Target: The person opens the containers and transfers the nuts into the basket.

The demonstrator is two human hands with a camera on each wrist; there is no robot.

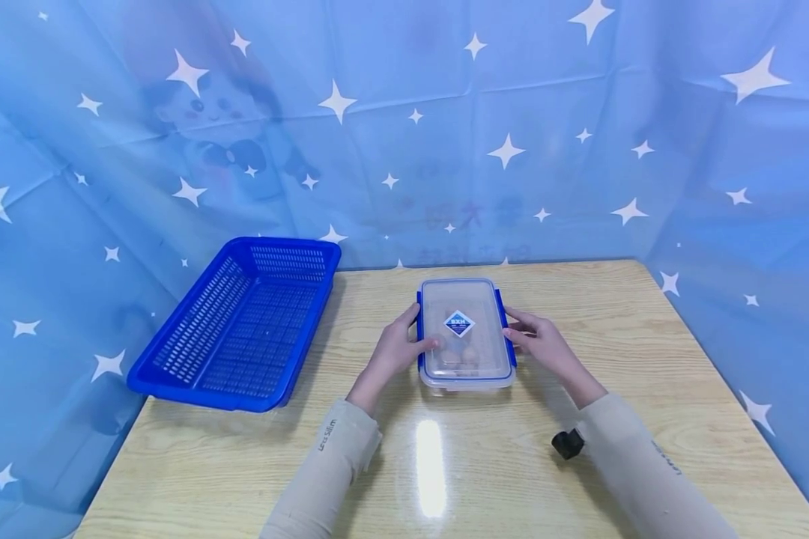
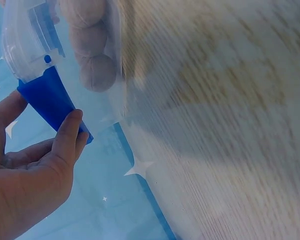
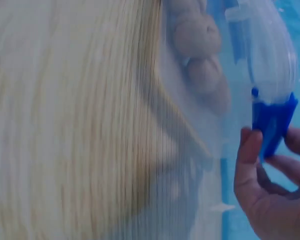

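Note:
A clear plastic food container (image 1: pixel 468 294) with a blue-edged lid and blue side latches sits near the back of the table. Several round, pale brown things, possibly eggs, show through its wall in the left wrist view (image 2: pixel 97 72). My left hand (image 1: pixel 394 350) grips the left side, thumb over the lid's edge; up close, its fingers are on a blue latch (image 2: pixel 50 100). On the opposite side my right hand (image 1: pixel 542 343) pinches the other blue latch (image 3: pixel 272 122) between thumb and fingers. Whether the latches are fastened is hard to tell.
An empty blue plastic basket (image 1: pixel 270 337) with slotted walls stands on the left of the wooden table (image 1: pixel 647 359). Behind and at the sides hangs a blue curtain (image 1: pixel 404 150) with white stars. A small black object (image 1: pixel 568 444) sits by the right cuff.

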